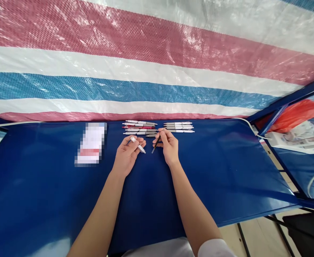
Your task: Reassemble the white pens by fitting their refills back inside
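My left hand (128, 151) is closed on a white pen barrel (138, 145), which slants down to the right between thumb and fingers. Across a small gap, my right hand (169, 144) pinches a thin dark pen refill (156, 143), its lower end pointing down and left. Just beyond my hands lies a group of pens (139, 125), white and grey with a red one among them. A second group of white and grey pens (178, 126) lies behind my right hand. Part of a grey pen tip (151, 135) shows between my hands.
The blue table (207, 171) ends at a striped plastic sheet (157, 67). On the left lies a blurred white and red item (91, 144). A red plastic bag (297, 114) and white items stand at the right, past the blue metal frame (288, 101).
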{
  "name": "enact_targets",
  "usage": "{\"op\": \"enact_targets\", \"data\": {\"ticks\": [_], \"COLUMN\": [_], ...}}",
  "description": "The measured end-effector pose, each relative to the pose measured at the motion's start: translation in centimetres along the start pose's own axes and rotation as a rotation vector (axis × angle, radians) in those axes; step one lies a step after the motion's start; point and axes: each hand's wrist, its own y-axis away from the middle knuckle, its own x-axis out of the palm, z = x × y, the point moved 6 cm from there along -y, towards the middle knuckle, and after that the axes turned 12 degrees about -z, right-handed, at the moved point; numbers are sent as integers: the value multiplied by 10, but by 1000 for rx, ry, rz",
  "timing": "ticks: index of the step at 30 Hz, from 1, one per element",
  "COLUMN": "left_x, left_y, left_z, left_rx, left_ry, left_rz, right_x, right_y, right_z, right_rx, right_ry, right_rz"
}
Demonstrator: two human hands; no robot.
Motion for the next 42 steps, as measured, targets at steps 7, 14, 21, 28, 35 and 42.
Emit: {"op": "enact_targets", "data": {"ticks": [7, 14, 21, 28, 35, 42], "left_x": [0, 7, 14, 10, 8, 10], "left_y": [12, 24, 31, 33, 39, 42], "left_z": [-7, -11, -24, -26, -28, -27], "left_rx": [232, 365, 499, 592, 709, 709], "left_ry": [-122, -241, -312, -423, -620, -636], "left_rz": [-87, -74, -80, -83, -85, -65], "right_x": [-3, -9, -8, -9, -5, 0], "right_y": [3, 6, 12, 16, 18, 22], "right_z": [-2, -3, 7, 1, -3, -3], "right_rx": [12, 22, 56, 24, 15, -12], "right_ry": [35, -8, -88, -103, -51, -15], "right_rz": [-28, -79, -125, -155, -75, -69]}}
